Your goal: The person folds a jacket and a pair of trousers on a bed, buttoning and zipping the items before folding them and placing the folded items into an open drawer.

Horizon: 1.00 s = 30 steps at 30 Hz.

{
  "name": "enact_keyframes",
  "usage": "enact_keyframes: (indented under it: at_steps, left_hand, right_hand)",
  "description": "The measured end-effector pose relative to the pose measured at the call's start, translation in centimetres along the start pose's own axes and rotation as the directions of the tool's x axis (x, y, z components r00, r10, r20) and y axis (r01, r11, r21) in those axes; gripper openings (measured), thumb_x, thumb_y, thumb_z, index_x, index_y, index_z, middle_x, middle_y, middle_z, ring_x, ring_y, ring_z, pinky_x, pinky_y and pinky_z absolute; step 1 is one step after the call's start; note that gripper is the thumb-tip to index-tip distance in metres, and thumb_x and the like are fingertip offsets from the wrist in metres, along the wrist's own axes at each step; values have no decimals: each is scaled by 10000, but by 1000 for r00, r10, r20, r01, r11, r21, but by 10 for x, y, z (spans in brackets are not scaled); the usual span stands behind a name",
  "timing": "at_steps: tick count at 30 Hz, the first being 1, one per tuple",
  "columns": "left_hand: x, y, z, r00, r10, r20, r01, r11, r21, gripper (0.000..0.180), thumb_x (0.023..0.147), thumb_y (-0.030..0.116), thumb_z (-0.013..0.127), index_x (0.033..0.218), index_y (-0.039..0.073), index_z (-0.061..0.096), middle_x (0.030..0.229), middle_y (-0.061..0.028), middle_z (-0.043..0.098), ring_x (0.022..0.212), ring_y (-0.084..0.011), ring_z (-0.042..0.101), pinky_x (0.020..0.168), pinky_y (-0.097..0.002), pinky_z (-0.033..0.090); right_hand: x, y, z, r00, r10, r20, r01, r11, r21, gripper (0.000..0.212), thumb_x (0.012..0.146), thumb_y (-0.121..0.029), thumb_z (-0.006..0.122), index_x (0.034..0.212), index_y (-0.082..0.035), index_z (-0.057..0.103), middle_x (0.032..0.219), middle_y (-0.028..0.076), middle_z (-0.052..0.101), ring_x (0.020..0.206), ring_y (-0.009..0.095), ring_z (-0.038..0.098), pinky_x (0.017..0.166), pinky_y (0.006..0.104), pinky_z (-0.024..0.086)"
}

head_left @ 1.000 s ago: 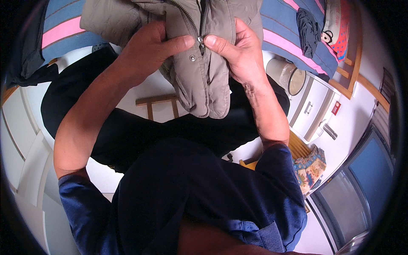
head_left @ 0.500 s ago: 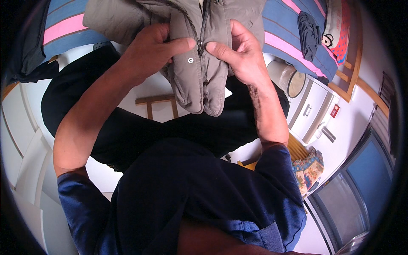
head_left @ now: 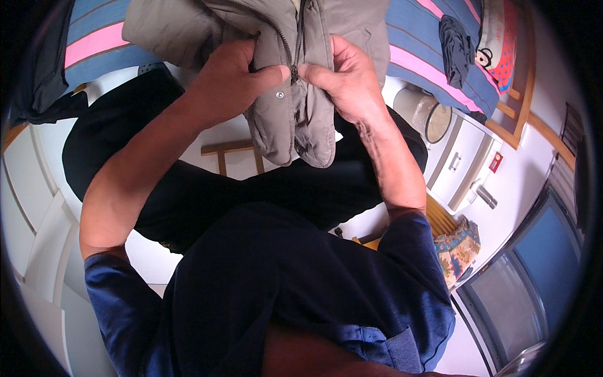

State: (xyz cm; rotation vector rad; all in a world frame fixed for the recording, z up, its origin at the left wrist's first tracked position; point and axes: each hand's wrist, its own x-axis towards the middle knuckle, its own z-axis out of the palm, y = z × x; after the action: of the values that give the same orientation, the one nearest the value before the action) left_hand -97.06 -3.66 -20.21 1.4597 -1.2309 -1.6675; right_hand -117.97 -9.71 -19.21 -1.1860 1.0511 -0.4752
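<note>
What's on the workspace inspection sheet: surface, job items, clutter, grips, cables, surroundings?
Surface: blue-and-pink striped cloth beyond the jacket
Job items: taupe jacket; its zipper is parted above the thumbs, meeting between them
Clutter: crumpled dark cloth on the striped cloth; floral fabric at right
Grips: left grip and right grip each hold a front edge
Cables: nothing clearly seen
Surroundings: white drawer unit, wooden frame

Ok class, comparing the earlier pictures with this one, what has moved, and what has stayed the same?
The bare left hand and bare right hand have shifted slightly down the picture, the right also leftward. The small round metal snap on the grey-brown fabric jacket has moved down and left. Both hands keep hold of the jacket; nothing was let go. The blue-and-pink striped cloth stayed put.
</note>
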Motion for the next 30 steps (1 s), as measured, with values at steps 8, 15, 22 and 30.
enact_keyframes:
  at_steps: [8,15,22,30]
  left_hand:
    - [1,-3,1,994,90,-64,-83,991,108,338,903,288,664,1046,-18,657,887,-106,697,833,-173,636,802,-355,501]
    - [7,-18,7,953,235,-189,-207,966,156,374,875,314,684,844,-56,640,684,-149,624,652,-217,623,641,-372,494]
    - [3,-8,-6,999,-5,40,8,998,-65,391,921,314,649,1140,-9,645,1015,-90,693,938,-167,618,879,-353,476]
    - [4,-12,-10,988,-84,129,113,964,-242,434,920,319,658,1208,-4,626,1089,-74,679,996,-163,607,927,-339,466]
  right_hand:
    - [-2,-6,17,985,156,-74,-118,920,373,110,827,65,679,894,-3,623,826,44,671,726,95,622,674,260,524]
    - [-2,1,18,979,168,-116,-105,902,420,148,836,71,666,970,25,624,927,96,697,795,134,661,731,297,557]
    - [5,-13,-9,999,18,39,-20,999,43,240,818,-33,770,992,21,615,917,58,669,828,102,625,728,252,526]
    - [-21,-45,-4,610,-680,405,675,179,-716,329,660,-162,838,936,-110,668,950,64,576,898,280,580,746,383,497]
